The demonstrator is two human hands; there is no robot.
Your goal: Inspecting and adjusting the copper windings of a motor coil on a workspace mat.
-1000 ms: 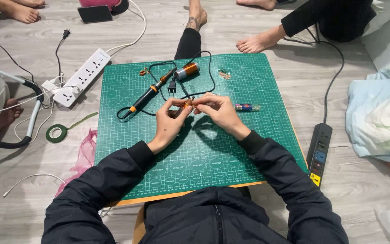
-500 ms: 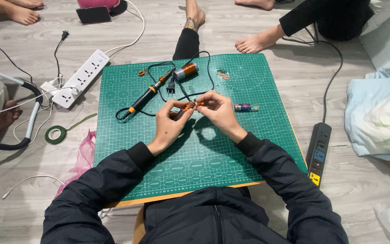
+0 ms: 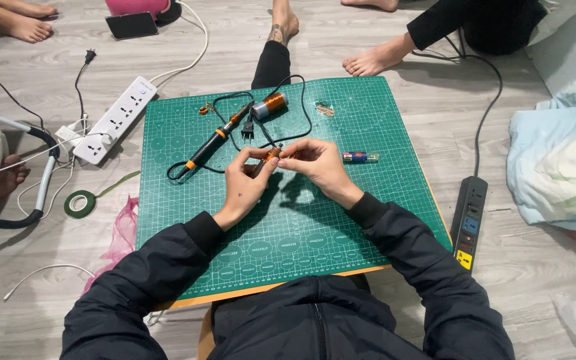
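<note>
a small orange-brown part [image 3: 273,155] sits pinched between both hands over the green cutting mat [image 3: 381,220], barely shifted from 1 second ago, so the fiddling continues. left hand [image 3: 247,183] grips from 7 o'clock, right hand [image 3: 318,163] from 3 o'clock, fingertips closed. a soldering iron [image 3: 218,140] lies at 10 o'clock, a wire spool [image 3: 271,105] at 12.

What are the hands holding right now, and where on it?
Both hands pinch one small orange-brown piece above the green mat: left hand at its near end, right hand at the other. Its kind is too small to tell.
</note>
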